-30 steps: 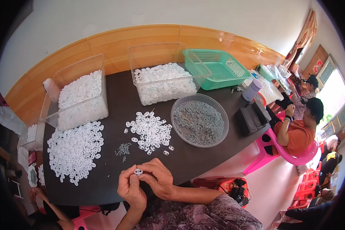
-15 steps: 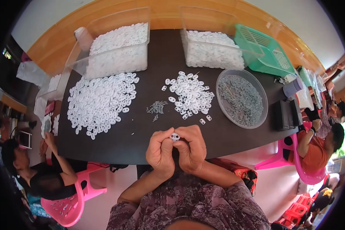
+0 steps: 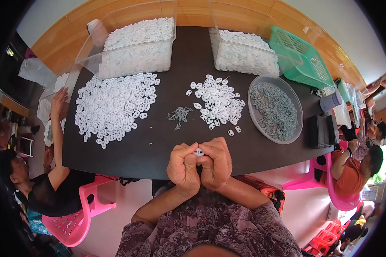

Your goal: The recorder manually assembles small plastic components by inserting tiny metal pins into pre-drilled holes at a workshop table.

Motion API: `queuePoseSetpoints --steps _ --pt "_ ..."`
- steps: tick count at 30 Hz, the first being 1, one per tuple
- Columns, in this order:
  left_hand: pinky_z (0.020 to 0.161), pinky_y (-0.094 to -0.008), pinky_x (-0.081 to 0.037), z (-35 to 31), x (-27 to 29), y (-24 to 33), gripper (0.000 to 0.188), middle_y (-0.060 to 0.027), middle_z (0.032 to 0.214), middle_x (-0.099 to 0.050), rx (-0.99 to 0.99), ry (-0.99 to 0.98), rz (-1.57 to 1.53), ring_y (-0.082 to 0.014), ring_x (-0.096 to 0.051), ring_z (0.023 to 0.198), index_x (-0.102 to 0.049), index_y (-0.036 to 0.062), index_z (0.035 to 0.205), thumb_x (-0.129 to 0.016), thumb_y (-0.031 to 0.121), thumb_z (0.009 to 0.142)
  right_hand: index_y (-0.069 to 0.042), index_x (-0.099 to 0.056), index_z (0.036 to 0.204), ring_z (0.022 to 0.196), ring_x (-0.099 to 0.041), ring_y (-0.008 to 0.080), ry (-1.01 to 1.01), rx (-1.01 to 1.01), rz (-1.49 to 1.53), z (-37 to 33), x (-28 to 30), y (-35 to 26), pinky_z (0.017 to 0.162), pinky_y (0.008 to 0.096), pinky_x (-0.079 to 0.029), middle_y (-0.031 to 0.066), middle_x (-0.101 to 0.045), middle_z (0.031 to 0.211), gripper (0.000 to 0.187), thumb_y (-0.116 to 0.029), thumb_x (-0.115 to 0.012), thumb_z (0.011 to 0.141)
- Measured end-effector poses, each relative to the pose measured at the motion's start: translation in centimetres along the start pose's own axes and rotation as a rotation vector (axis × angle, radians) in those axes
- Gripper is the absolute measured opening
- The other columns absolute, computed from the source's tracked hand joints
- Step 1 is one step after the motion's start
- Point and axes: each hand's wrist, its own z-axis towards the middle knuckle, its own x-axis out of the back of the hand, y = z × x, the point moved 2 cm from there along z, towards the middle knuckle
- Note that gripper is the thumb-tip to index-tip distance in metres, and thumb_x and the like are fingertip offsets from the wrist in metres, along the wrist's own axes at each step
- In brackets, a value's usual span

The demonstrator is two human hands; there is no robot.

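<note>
Near the table's front edge, my left hand (image 3: 182, 167) and my right hand (image 3: 217, 163) meet, thumbs and forefingers closed on one small white oval plastic piece (image 3: 198, 152) with two dark holes. My other fingers are curled in. Beyond my hands lies a small heap of grey screws (image 3: 180, 114). A small pile of white two-holed pieces (image 3: 221, 100) is to its right, and a larger pile of white oval pieces (image 3: 113, 107) spreads to its left. A round clear tub (image 3: 300, 124) at the right holds many screws.
Two clear bins, a left one (image 3: 174, 25) and a right one (image 3: 215, 43), stand at the back, full of white pieces. Right of them are a green basket (image 3: 302, 64), a purple-lidded container (image 3: 330, 103) and a black box (image 3: 321, 132). People sit on pink chairs (image 3: 88, 210) at both sides.
My hands keep their pinch on the white piece, which looks slightly turned. At the left, another person has stretched an arm up toward a bin. The whole view has shifted a little.
</note>
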Motion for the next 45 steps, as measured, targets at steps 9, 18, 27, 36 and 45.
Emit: queuePoseSetpoints --steps 9,18,27,36,45 --pt "0.052 -0.0223 -0.040 -0.2 0.2 -0.5 0.021 -0.0061 0.078 -0.053 0.014 -0.029 0.012 -0.0100 -0.048 0.062 -0.058 -0.0033 0.101 -0.053 0.017 0.097 0.001 -0.056 0.099 0.066 -0.053 0.0239 -0.016 0.025 -0.018 -0.5 -0.1 0.3 0.057 0.0334 -0.044 0.0113 -0.060 0.083 0.016 -0.011 -0.061 0.090" --pt "0.062 -0.0223 -0.044 0.3 0.6 -0.3 0.020 -0.0078 0.088 -0.058 0.015 -0.038 0.007 -0.0112 -0.052 0.070 -0.059 -0.0042 0.110 -0.050 0.009 0.097 0.003 -0.061 0.098 0.072 -0.056 0.0263 -0.015 -0.024 -0.055 0.7 0.2 -0.5 0.061 0.0330 -0.046 0.0131 -0.062 0.086 0.022 0.000 -0.068 0.078" --pt "0.068 -0.0226 -0.048 -0.2 2.4 -0.9 0.031 -0.0090 0.096 -0.064 0.394 -0.109 -0.118 -0.0108 -0.059 0.075 -0.050 -0.0031 0.125 -0.052 0.011 0.097 -0.003 -0.062 0.083 0.069 -0.057 0.0241 -0.027 -0.047 -0.267 7.2 4.3 3.9 0.062 0.0324 -0.045 0.0098 -0.061 0.078 0.010 0.004 -0.065 0.077" --pt "0.066 -0.0204 -0.046 1.8 4.0 -1.7 0.024 -0.0065 0.091 -0.064 0.460 -0.066 -0.027 -0.0088 -0.058 0.075 -0.058 -0.0023 0.114 -0.058 0.011 0.094 -0.004 -0.067 0.090 0.076 -0.056 0.0338 0.072 0.159 -0.779 20.3 9.2 14.7 0.071 0.0415 -0.045 0.0147 -0.061 0.082 0.014 -0.005 -0.065 0.076" --pt "0.066 -0.0226 -0.051 2.4 4.9 -2.8 0.017 -0.0049 0.088 -0.063 0.470 -0.099 0.104 -0.0090 -0.059 0.075 -0.063 -0.0025 0.105 -0.060 0.007 0.092 -0.006 -0.064 0.080 0.074 -0.052 0.0286 -0.578 0.198 -0.353 7.6 4.4 8.3 0.063 0.0383 -0.043 0.0085 -0.054 0.073 0.018 0.003 -0.059 0.066"
